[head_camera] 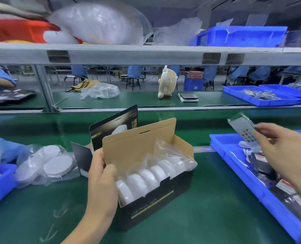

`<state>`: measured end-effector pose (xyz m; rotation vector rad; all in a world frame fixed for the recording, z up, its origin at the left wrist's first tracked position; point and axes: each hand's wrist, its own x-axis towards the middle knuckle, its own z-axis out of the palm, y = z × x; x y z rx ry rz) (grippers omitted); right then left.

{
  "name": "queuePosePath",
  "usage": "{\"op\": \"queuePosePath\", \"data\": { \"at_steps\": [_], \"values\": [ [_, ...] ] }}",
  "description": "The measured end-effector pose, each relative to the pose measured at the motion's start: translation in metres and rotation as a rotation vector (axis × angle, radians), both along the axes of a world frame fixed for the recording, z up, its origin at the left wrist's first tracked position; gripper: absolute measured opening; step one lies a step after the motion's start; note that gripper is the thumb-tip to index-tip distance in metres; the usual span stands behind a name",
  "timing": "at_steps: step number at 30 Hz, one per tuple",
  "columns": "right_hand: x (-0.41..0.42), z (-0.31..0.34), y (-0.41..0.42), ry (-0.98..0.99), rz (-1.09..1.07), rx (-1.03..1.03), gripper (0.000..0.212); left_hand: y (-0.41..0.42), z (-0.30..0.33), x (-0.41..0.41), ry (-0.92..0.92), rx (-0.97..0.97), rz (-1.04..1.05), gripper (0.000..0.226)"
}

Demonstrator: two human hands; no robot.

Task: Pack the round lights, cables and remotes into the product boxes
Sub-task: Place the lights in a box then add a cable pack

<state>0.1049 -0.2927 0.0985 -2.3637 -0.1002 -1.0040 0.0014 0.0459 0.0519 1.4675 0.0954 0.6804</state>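
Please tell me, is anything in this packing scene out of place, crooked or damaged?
Nothing looks damaged or spilled. The round lights stand in a neat row inside the open product box, which the left hand grips. The right hand pinches a remote above the blue tray. Only loose plastic wrap rises above the lights.

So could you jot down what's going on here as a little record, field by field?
left hand: left hand grips the end of the open product box
right hand: right hand pinches a bagged remote above the blue tray
box contents: a row of round lights in plastic
box lid: open, flap upright
left of box: bagged spare lights
surface: green mat
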Motion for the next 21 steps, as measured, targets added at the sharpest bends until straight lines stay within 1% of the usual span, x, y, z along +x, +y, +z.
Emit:
{"op": "queuePosePath", "data": {
  "at_steps": [1,2,3,4,5,6,8,9,10,11,12,13,14,15,16,17,18,19,20,21],
  "values": [
    [-0.015,0.013,0.021,-0.151,0.22,0.034,0.02,-0.005,0.003,0.008,-0.002,-0.025,0.0,0.045],
    [-0.026,0.021,0.043,-0.23,0.428,-0.013,0.018,-0.009,0.006,0.015,-0.009,-0.041,-0.018,0.048],
    [-0.034,0.024,0.066,-0.25,0.568,-0.122,0.016,-0.012,0.007,0.023,-0.018,-0.033,-0.051,0.05],
    [-0.035,0.022,0.09,-0.238,0.637,-0.256,0.017,-0.015,0.008,0.031,-0.023,0.0,-0.084,0.052],
    [-0.032,0.018,0.113,-0.18,0.623,-0.407,0.021,-0.017,0.01,0.04,-0.025,0.038,-0.113,0.056],
    [-0.026,0.015,0.135,-0.074,0.568,-0.562,0.027,-0.018,0.01,0.049,-0.027,0.063,-0.133,0.058],
    [-0.006,0.003,0.168,0.176,0.434,-0.875,0.035,-0.021,0.009,0.063,-0.015,0.044,-0.176,0.054],
    [0.002,-0.002,0.179,0.239,0.419,-1.0,0.033,-0.023,0.01,0.067,0.008,0.018,-0.21,0.05],
    [0.007,-0.004,0.187,0.266,0.43,-1.091,0.029,-0.023,0.009,0.072,0.028,0.055,-0.197,0.048],
    [0.011,-0.004,0.189,0.283,0.496,-1.105,0.027,-0.022,0.009,0.073,0.029,0.186,-0.117,0.048],
    [0.013,-0.002,0.183,0.335,0.603,-1.042,0.029,-0.024,0.015,0.07,-0.014,0.372,0.037,0.052],
    [0.015,0.002,0.167,0.361,0.722,-0.905,0.031,-0.026,0.021,0.065,-0.168,0.583,0.167,0.057],
    [0.018,0.009,0.144,0.317,0.762,-0.728,0.031,-0.029,0.022,0.062,-0.392,0.809,0.218,0.058],
    [0.023,0.016,0.115,0.182,0.671,-0.521,0.028,-0.035,0.022,0.059,-0.569,0.994,0.169,0.055],
    [0.029,0.021,0.08,0.066,0.469,-0.358,0.025,-0.043,0.024,0.054,-0.614,1.123,0.052,0.052],
    [0.036,0.023,0.044,0.054,0.201,-0.355,0.023,-0.051,0.025,0.052,-0.527,1.222,-0.084,0.05],
    [0.038,0.02,0.014,0.22,-0.082,-0.489,0.025,-0.057,0.025,0.052,-0.334,1.305,-0.217,0.055],
    [0.039,0.01,-0.009,0.464,-0.278,-0.641,0.029,-0.059,0.023,0.054,-0.08,1.427,-0.283,0.064],
    [0.038,-0.006,-0.021,0.676,-0.366,-0.768,0.032,-0.057,0.02,0.06,0.099,1.565,-0.304,0.074],
    [0.036,-0.023,-0.028,0.791,-0.381,-0.864,0.034,-0.053,0.015,0.065,0.178,1.673,-0.31,0.081]
  ]
}}
